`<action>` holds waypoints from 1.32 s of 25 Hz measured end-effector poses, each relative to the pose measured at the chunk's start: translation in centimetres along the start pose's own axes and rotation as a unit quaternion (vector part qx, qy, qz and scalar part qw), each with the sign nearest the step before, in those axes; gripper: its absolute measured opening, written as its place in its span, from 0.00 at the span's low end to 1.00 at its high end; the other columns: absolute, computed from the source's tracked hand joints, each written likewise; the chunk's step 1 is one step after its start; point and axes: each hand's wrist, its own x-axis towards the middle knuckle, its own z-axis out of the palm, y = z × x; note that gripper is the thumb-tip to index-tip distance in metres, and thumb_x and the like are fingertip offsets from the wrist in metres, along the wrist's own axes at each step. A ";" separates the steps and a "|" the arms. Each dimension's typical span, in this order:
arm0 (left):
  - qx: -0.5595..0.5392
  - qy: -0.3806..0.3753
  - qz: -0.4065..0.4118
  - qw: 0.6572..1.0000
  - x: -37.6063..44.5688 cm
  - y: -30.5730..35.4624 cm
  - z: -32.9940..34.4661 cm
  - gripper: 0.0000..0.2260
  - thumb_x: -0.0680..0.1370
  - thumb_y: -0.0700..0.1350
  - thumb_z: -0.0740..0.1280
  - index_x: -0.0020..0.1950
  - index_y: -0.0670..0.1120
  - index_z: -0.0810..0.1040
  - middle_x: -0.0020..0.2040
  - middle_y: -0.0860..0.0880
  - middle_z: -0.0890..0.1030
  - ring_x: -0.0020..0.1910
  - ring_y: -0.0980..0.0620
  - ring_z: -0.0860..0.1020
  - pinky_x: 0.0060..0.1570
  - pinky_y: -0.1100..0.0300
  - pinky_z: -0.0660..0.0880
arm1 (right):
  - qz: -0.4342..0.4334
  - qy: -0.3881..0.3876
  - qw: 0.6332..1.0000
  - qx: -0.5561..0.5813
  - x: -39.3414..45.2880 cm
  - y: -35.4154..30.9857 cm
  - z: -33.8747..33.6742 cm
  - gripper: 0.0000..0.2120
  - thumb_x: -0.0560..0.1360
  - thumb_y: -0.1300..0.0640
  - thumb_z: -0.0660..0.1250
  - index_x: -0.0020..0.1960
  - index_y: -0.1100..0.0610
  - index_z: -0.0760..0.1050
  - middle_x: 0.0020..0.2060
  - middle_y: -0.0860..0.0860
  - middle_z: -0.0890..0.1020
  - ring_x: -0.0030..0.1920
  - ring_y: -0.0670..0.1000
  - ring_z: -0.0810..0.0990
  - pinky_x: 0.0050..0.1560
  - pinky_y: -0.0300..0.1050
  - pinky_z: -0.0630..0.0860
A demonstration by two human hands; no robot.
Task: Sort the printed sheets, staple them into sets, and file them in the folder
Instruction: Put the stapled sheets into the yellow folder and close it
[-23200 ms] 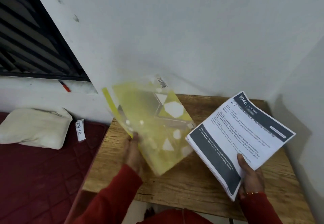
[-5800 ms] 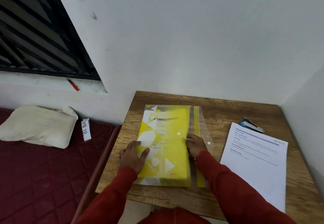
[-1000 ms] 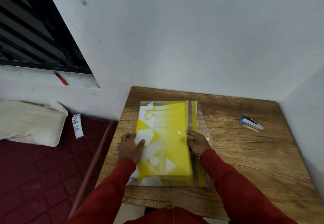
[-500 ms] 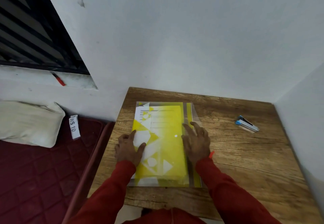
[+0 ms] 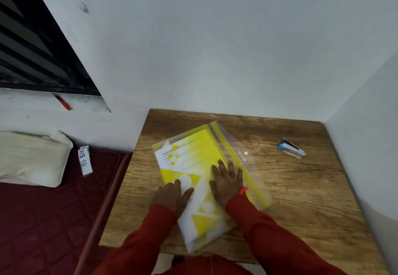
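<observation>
While both hands lie flat on it, the folder (image 5: 193, 162) rests on the wood-grain tabletop (image 5: 301, 188) at the lower centre of the frame. It is a glossy, translucent plastic rectangle, yellow with white triangles and circles, and printed sheets (image 5: 170, 156) show through near its upper left corner. A clear flap with a small round snap runs along its right edge. Its long axis is tilted, running from the lower centre of the frame up toward the upper right. The left hand (image 5: 171, 197) presses its lower left edge with fingers straight and spread; the right hand (image 5: 227, 182) presses the middle, fingers likewise extended, gripping nothing. A small blue and silver metal stapler (image 5: 291, 147) lies well apart at the right.
</observation>
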 end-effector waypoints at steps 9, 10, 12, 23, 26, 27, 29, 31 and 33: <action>-0.018 0.155 0.187 0.970 -0.1 3.7 2.9 0.21 0.78 0.62 0.54 0.66 0.56 0.73 0.71 0.48 0.71 0.71 0.41 0.68 0.61 0.46 0.72 | -0.186 -0.059 0.981 0.016 -1.5 4.8 1.5 0.36 0.71 0.48 0.56 0.78 0.43 0.51 0.75 0.51 0.64 0.72 0.63 0.65 0.67 0.68 0.64; -0.004 0.137 0.184 0.973 0.7 3.8 3.3 0.23 0.79 0.63 0.52 0.71 0.57 0.68 0.76 0.48 0.66 0.75 0.40 0.63 0.65 0.44 0.67 | -0.203 -0.070 0.977 0.010 -1.5 5.2 1.6 0.37 0.68 0.49 0.56 0.77 0.44 0.54 0.76 0.51 0.63 0.73 0.62 0.63 0.68 0.67 0.61; 0.018 0.121 0.176 0.977 1.8 4.0 4.2 0.27 0.80 0.66 0.46 0.76 0.58 0.61 0.78 0.49 0.61 0.76 0.38 0.59 0.67 0.39 0.62 | -0.231 -0.069 0.970 0.025 -1.4 5.8 1.2 0.36 0.67 0.51 0.55 0.75 0.47 0.60 0.77 0.49 0.59 0.76 0.58 0.56 0.73 0.62 0.50; 0.028 0.131 0.170 0.976 2.6 3.8 5.2 0.30 0.77 0.70 0.48 0.76 0.60 0.60 0.78 0.54 0.60 0.75 0.40 0.61 0.68 0.41 0.55 | 0.027 -0.022 0.984 0.177 6.2 6.7 -3.2 0.31 0.77 0.50 0.60 0.77 0.56 0.56 0.76 0.55 0.60 0.76 0.57 0.56 0.71 0.54 0.58; 0.019 0.120 0.170 0.978 3.2 3.5 4.7 0.26 0.77 0.71 0.46 0.71 0.65 0.65 0.75 0.55 0.66 0.71 0.41 0.68 0.64 0.40 0.65 | 0.045 -0.063 0.991 0.107 8.0 5.7 -3.3 0.28 0.77 0.48 0.61 0.75 0.53 0.59 0.74 0.54 0.62 0.72 0.59 0.59 0.68 0.56 0.59; 0.015 0.123 0.172 0.977 3.4 3.4 4.6 0.25 0.77 0.71 0.45 0.69 0.66 0.66 0.74 0.56 0.67 0.70 0.42 0.69 0.62 0.41 0.67 | 0.059 -0.064 0.992 0.096 8.5 5.3 -3.3 0.26 0.77 0.47 0.61 0.73 0.52 0.62 0.72 0.54 0.64 0.70 0.60 0.61 0.67 0.57 0.59; 0.010 0.133 0.173 0.976 3.8 3.0 4.3 0.24 0.77 0.71 0.44 0.67 0.68 0.67 0.72 0.57 0.69 0.68 0.43 0.72 0.58 0.42 0.70 | 0.087 -0.059 0.987 0.118 9.4 4.7 -3.7 0.20 0.76 0.47 0.63 0.67 0.48 0.71 0.68 0.54 0.67 0.67 0.61 0.64 0.65 0.56 0.60; 0.006 0.144 0.169 0.975 3.9 2.8 4.3 0.22 0.77 0.71 0.45 0.67 0.70 0.66 0.72 0.58 0.68 0.68 0.45 0.70 0.57 0.42 0.69 | 0.081 -0.027 0.980 0.180 9.8 4.6 -3.9 0.13 0.76 0.46 0.64 0.60 0.46 0.78 0.64 0.54 0.72 0.66 0.59 0.65 0.61 0.53 0.60; 0.003 0.155 0.167 0.974 3.8 2.8 4.5 0.22 0.77 0.71 0.47 0.69 0.70 0.63 0.74 0.59 0.65 0.70 0.46 0.66 0.60 0.43 0.65 | 0.031 0.023 0.973 0.227 8.9 4.9 -3.9 0.14 0.76 0.42 0.63 0.55 0.47 0.81 0.59 0.50 0.76 0.64 0.55 0.68 0.55 0.48 0.57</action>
